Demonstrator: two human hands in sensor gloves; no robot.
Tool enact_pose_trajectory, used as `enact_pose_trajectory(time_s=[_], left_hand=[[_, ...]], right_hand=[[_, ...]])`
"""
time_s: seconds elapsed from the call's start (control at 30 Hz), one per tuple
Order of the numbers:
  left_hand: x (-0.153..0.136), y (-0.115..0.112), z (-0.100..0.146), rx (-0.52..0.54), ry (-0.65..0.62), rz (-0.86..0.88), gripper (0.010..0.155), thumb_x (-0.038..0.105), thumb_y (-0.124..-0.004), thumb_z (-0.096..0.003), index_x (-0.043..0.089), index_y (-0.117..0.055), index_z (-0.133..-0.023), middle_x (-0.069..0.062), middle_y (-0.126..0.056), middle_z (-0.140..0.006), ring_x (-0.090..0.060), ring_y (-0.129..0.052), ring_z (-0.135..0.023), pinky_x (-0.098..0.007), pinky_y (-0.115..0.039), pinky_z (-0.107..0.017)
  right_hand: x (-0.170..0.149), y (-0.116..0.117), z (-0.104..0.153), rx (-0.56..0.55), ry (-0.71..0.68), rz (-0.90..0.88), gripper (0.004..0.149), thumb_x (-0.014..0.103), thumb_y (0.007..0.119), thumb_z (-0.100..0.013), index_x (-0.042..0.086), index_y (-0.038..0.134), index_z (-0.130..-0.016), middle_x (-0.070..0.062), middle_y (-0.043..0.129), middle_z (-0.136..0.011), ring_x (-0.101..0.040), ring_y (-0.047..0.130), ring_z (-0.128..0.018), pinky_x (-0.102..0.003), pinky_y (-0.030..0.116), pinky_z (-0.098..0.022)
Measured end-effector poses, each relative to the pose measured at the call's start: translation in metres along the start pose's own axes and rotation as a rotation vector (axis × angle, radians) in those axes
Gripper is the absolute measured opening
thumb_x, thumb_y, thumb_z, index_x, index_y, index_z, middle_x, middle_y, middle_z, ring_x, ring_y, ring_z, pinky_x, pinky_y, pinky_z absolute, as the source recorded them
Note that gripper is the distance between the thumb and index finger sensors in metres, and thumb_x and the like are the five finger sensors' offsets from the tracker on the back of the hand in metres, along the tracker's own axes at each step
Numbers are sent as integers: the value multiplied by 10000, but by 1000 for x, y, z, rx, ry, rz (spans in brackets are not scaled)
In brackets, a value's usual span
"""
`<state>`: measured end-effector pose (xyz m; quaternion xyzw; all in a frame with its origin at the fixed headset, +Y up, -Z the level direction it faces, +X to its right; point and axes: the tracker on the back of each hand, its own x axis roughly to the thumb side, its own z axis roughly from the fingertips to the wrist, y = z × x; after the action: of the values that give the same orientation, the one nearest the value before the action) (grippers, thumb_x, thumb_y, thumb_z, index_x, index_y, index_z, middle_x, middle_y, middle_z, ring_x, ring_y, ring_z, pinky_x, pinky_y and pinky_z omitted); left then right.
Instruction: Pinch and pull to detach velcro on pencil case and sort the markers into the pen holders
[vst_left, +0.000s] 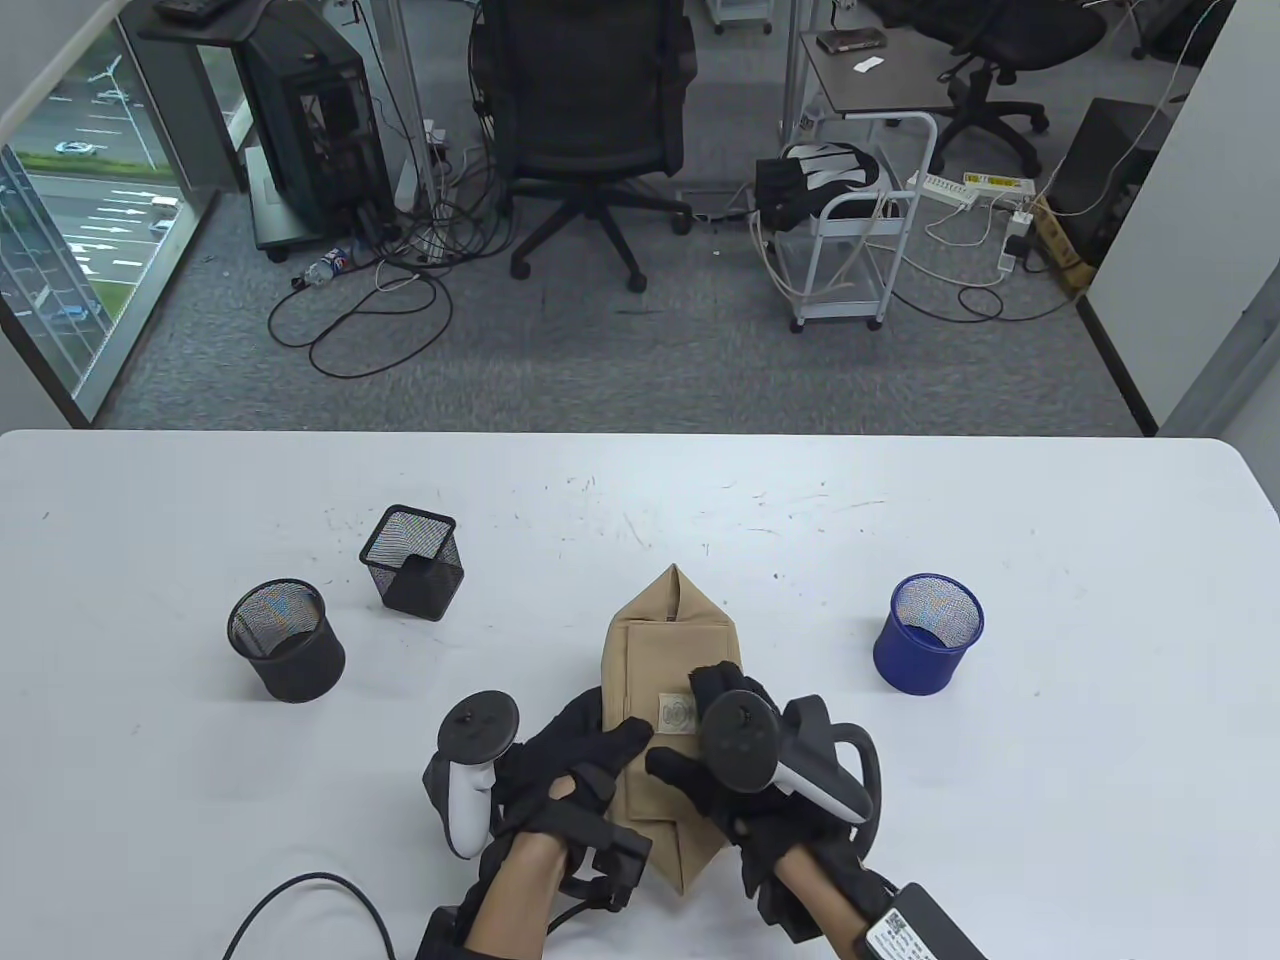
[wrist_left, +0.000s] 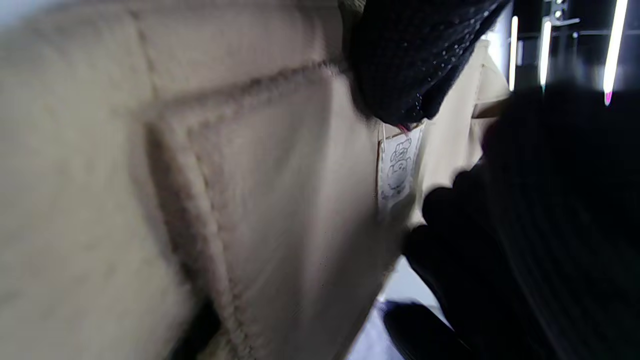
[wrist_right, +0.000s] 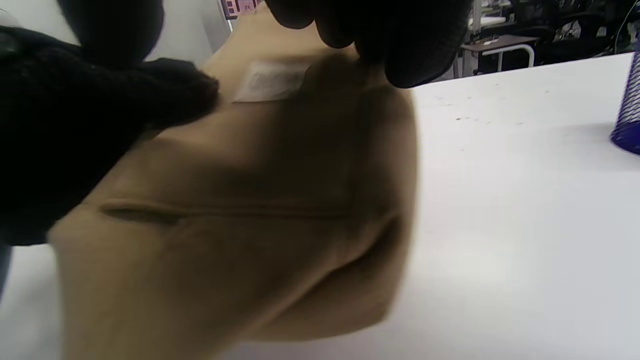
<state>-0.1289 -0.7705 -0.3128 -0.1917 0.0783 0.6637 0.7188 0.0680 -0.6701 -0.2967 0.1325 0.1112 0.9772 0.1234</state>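
Note:
A tan fabric pencil case (vst_left: 668, 660) lies closed on the white table, with a small label on its flap; no markers show. My left hand (vst_left: 590, 755) grips the case's left side, its fingers (vst_left: 630, 735) laid over the top towards the label (wrist_left: 397, 170). My right hand (vst_left: 715, 715) pinches the flap at its right edge, fingertips (wrist_right: 395, 50) on top and the thumb (vst_left: 672, 768) lying on the case's near half. A round black mesh holder (vst_left: 286, 640), a square black mesh holder (vst_left: 412, 560) and a blue mesh holder (vst_left: 930, 632) stand empty.
The two black holders stand at the left, the blue one (wrist_right: 629, 115) at the right of the case. A black cable (vst_left: 300, 895) loops at the table's near edge. An office chair (vst_left: 585, 110) and a cart (vst_left: 850, 240) stand on the floor beyond.

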Motion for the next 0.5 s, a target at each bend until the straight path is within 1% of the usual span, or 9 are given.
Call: enact_pose_trajectory(time_s=[0.03, 0.07, 0.13, 0.23, 0.33, 0.4, 0.5], left_hand=[[-2, 1, 0, -5, 14, 43, 694, 364, -957, -451, 184, -692, -1066, -82, -956, -950, -313, -1054, -764, -448, -982, -461], [-4, 3, -1, -7, 1, 56, 694, 369, -967, -442, 197, -701, -1059, -68, -968, -938, -293, -1064, -756, -433, -991, -453], [-7, 8, -1, -10, 11, 99, 690, 374, -977, -432, 213, -714, -1049, -46, -984, -925, -272, -1075, -741, -417, -998, -446], [-10, 12, -4, -73, 5, 199, 672, 378, -964, -442, 214, -718, -1045, -41, -983, -928, -272, -1072, -739, -407, -999, -443], [-11, 12, -5, -92, -5, 216, 656, 378, -928, -465, 197, -705, -1055, -46, -975, -940, -276, -1066, -746, -397, -1003, -444], [-13, 13, -6, -90, -5, 220, 648, 369, -920, -471, 182, -706, -1054, -56, -977, -939, -279, -1070, -740, -392, -1007, -438], [-15, 15, -7, -84, -3, 234, 636, 358, -920, -475, 181, -712, -1049, -50, -978, -940, -278, -1071, -740, -389, -1008, -440]], right_hand=[[4, -1, -3, 12, 8, 7, 992, 672, 823, -389, 21, 540, -1081, -286, 593, -1124, -532, 695, -955, -570, 795, -564], [8, -1, -6, 24, 18, 2, 1018, 678, 830, -380, 12, 522, -1086, -300, 573, -1127, -544, 678, -960, -580, 787, -568], [13, -2, -11, 35, 12, -8, 1039, 677, 841, -370, 3, 509, -1087, -312, 560, -1127, -556, 668, -957, -592, 782, -565], [17, -2, -16, 53, 13, 5, 1078, 679, 875, -344, 0, 497, -1091, -318, 540, -1133, -564, 649, -965, -602, 772, -569], [20, 3, -20, 56, 30, 44, 1094, 675, 887, -332, -6, 491, -1091, -326, 533, -1131, -563, 654, -963, -602, 774, -567], [20, 4, -23, 69, 29, 33, 1076, 649, 901, -344, -9, 491, -1089, -333, 534, -1125, -565, 661, -957, -601, 779, -564], [16, 3, -27, 102, 36, -52, 1009, 565, 930, -392, -13, 483, -1088, -345, 524, -1119, -568, 660, -950, -590, 786, -562]])
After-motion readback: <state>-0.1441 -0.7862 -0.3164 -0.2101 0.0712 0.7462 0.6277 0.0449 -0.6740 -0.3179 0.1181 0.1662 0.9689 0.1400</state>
